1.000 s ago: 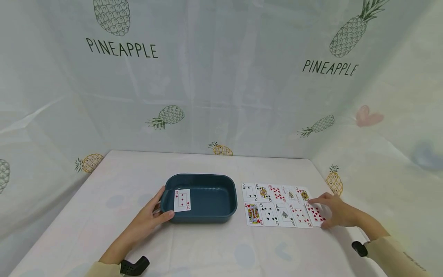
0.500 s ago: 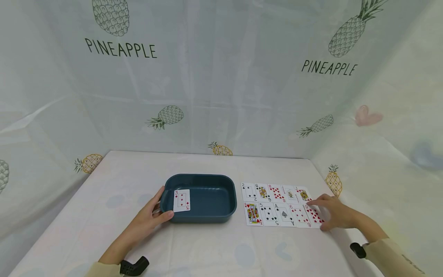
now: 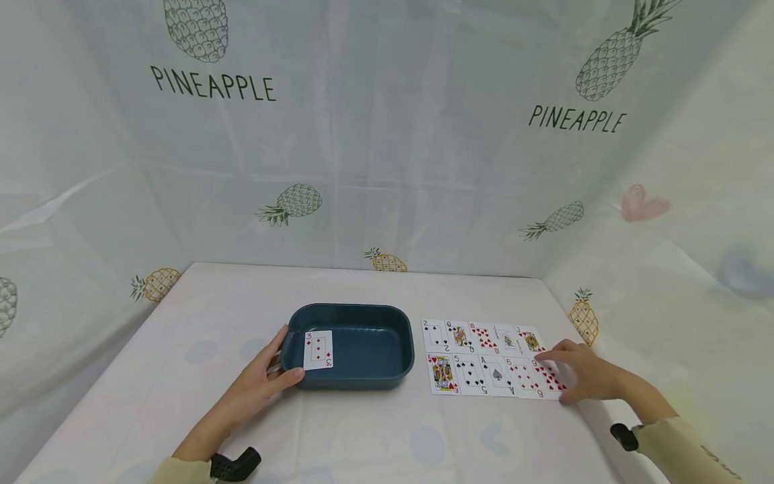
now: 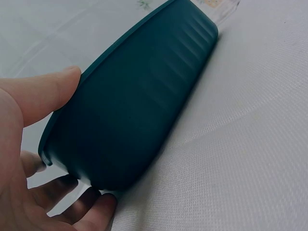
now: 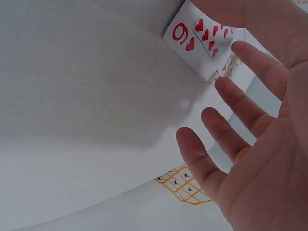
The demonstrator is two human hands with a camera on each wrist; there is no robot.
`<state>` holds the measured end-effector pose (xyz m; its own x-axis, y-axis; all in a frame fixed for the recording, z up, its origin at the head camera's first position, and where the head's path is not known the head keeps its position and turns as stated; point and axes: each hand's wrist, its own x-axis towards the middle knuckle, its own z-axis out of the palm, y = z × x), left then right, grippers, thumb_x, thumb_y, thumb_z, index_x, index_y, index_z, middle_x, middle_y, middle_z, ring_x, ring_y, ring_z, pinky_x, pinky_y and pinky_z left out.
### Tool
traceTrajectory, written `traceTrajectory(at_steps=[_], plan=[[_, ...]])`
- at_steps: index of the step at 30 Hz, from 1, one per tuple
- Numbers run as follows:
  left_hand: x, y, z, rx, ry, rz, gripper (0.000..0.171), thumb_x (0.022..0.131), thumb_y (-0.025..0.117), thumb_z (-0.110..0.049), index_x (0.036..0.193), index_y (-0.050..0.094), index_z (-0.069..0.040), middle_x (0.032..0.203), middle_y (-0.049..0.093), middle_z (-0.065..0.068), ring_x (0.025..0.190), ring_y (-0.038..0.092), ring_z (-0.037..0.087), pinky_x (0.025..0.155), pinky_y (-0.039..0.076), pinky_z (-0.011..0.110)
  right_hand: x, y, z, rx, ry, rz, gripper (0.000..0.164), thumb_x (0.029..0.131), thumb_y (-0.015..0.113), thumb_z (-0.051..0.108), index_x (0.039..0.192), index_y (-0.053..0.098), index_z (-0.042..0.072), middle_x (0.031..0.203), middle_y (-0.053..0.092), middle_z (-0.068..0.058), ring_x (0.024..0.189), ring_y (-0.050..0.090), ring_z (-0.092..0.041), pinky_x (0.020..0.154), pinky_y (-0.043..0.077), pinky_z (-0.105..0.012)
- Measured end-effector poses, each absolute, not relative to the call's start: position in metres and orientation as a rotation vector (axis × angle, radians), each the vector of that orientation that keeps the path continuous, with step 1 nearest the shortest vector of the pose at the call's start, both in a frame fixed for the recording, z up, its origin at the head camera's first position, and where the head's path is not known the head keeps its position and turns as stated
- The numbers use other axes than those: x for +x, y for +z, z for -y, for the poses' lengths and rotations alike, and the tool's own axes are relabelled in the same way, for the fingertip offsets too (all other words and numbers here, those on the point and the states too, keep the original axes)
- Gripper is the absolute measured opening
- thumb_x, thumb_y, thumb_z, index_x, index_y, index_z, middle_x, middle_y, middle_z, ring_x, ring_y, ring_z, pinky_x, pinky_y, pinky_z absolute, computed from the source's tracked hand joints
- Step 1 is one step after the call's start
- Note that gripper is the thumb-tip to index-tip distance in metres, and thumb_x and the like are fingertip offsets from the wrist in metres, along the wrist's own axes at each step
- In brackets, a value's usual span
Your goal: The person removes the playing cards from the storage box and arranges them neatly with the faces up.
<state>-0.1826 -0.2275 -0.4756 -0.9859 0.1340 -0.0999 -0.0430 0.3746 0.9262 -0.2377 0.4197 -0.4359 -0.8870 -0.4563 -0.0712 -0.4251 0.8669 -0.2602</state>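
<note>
My left hand [image 3: 260, 380] grips the left end of a dark teal tray [image 3: 363, 384], thumb on the rim and fingers curled round the outside, as the left wrist view also shows of the tray [image 4: 125, 101]. Inside the tray lies a three of diamonds card [image 3: 318, 350]. At the right end of the front card row, my right hand [image 3: 589, 373] touches the nine of hearts [image 3: 549, 378], its thumb near the front edge and index finger near the back edge. In the right wrist view the other fingers spread loosely above the table, beside the nine of hearts [image 5: 185, 41].
Face-up playing cards lie in two rows right of the tray, among them a king of hearts [image 3: 443, 374], an ace of spades [image 3: 498, 374] and a two of spades [image 3: 435, 335]. The white-covered table [image 3: 363, 437] ends at a pineapple-print curtain [image 3: 387, 134].
The nine of hearts has slid slightly left and straightened against the card beside it, my right hand moving with it. The left hand and tray have stayed put.
</note>
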Motion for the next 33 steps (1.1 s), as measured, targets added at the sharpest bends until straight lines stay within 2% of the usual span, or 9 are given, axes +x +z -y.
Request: traceTrajectory(at_steps=[6, 13, 18, 26, 33], plan=[[-0.183, -0.476, 0.228, 0.089, 1.684, -2.461, 0.102, 0.1, 0.076, -0.036, 0.173, 0.006, -0.024, 0.174, 0.015, 0.026, 0.15, 0.042, 0.047, 0.112, 0.051, 0.048, -0.238, -0.427, -0.413, -0.708, -0.364, -2.919, 0.078, 0.068, 0.1, 0.025, 0.138, 0.069, 0.015, 0.129, 0.057, -0.007, 0.116, 0.05, -0.032, 0.089, 0.052, -0.051], [-0.183, -0.476, 0.229, 0.095, 1.687, -2.461, 0.101, 0.1, 0.076, -0.035, 0.173, 0.006, -0.023, 0.174, 0.018, 0.026, 0.149, 0.045, 0.046, 0.11, 0.053, 0.046, -0.242, -0.413, -0.39, -0.838, -0.357, -2.964, 0.07, 0.075, 0.096, 0.018, 0.138, 0.068, 0.011, 0.132, 0.059, -0.008, 0.118, 0.054, -0.033, 0.09, 0.053, -0.047], [-0.183, -0.477, 0.229, 0.085, 1.673, -2.473, 0.102, 0.1, 0.076, -0.036, 0.173, 0.006, -0.023, 0.174, 0.017, 0.026, 0.149, 0.045, 0.047, 0.112, 0.051, 0.048, -0.246, -0.403, -0.358, -0.855, -0.409, -2.979, 0.064, 0.084, 0.09, 0.016, 0.142, 0.065, 0.011, 0.136, 0.059, -0.01, 0.123, 0.054, -0.036, 0.093, 0.055, -0.053], [-0.182, -0.476, 0.229, 0.071, 1.664, -2.472, 0.103, 0.1, 0.076, -0.038, 0.173, 0.006, -0.025, 0.174, 0.017, 0.027, 0.149, 0.044, 0.047, 0.112, 0.05, 0.05, -0.26, -0.4, -0.294, -0.92, -0.588, -3.003, 0.063, 0.091, 0.085, 0.018, 0.149, 0.06, 0.011, 0.139, 0.057, -0.01, 0.131, 0.052, -0.037, 0.105, 0.049, -0.062], [-0.182, -0.475, 0.228, 0.072, 1.668, -2.471, 0.103, 0.099, 0.077, -0.038, 0.173, 0.007, -0.025, 0.174, 0.017, 0.027, 0.149, 0.045, 0.047, 0.113, 0.05, 0.051, -0.272, -0.392, -0.23, -0.981, -0.698, -2.96, 0.064, 0.094, 0.082, 0.02, 0.152, 0.058, 0.011, 0.142, 0.055, -0.013, 0.131, 0.051, -0.038, 0.105, 0.05, -0.061]])
